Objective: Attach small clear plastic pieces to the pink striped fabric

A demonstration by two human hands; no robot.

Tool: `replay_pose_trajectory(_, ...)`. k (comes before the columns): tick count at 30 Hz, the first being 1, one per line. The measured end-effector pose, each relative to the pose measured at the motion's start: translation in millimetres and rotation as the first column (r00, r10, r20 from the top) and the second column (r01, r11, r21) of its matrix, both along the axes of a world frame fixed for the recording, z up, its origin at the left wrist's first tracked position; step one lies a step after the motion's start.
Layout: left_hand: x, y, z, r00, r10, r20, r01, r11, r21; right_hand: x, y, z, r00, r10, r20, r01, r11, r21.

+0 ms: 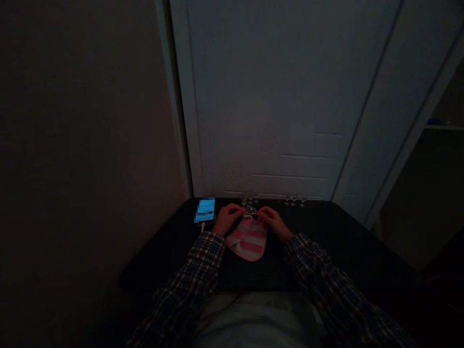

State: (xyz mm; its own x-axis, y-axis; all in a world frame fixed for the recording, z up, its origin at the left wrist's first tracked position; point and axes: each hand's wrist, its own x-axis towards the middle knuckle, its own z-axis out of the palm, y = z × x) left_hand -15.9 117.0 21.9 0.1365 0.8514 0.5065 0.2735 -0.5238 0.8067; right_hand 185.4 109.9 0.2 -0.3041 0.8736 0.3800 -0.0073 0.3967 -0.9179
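Near the far edge of the dark table (337, 256), the left hand (227, 217) pinches a small clear glass (251, 210); the right hand (274, 223) grips a pink-and-white striped cloth (249, 244) against it, though dimness blurs the exact hold. Stemmed glasses (293, 200) line the far edge; a lit phone (205, 210) lies near the far left corner.

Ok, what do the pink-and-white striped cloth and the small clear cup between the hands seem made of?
Striped cloth: soft, matte fabric, perhaps microfibre or towelling; it drapes and folds. Small clear cup: see-through with bright glints, so glass or clear plastic; too dim to say.
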Motion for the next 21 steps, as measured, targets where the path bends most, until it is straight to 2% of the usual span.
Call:
replay_pose_trajectory(8,1.8,1.8,-0.4,0.998,0.042,0.05,-0.039,0.998,-0.043,1.2,2.0,-0.8,0.999,-0.011,-0.052,0.011,1.0,-0.002)
replay_pose_trajectory(16,-7.6,3.1,-5.6,0.975,0.222,0.011,-0.222,0.975,-0.016,1.8,3.5,-0.6,0.998,-0.052,-0.032,0.051,0.998,-0.023)
replay_pose_trajectory(18,-7.1,2.9,-7.4,0.974,0.226,-0.016,-0.226,0.974,-0.01,1.4,3.9,-0.6,0.998,-0.054,-0.024,0.053,0.998,-0.027)
replay_pose_trajectory(21,-3.9,2.8,-8.9,0.985,0.167,-0.043,-0.167,0.986,0.002,0.8,4.7,-1.6,0.999,-0.046,-0.01,0.046,0.998,-0.031)
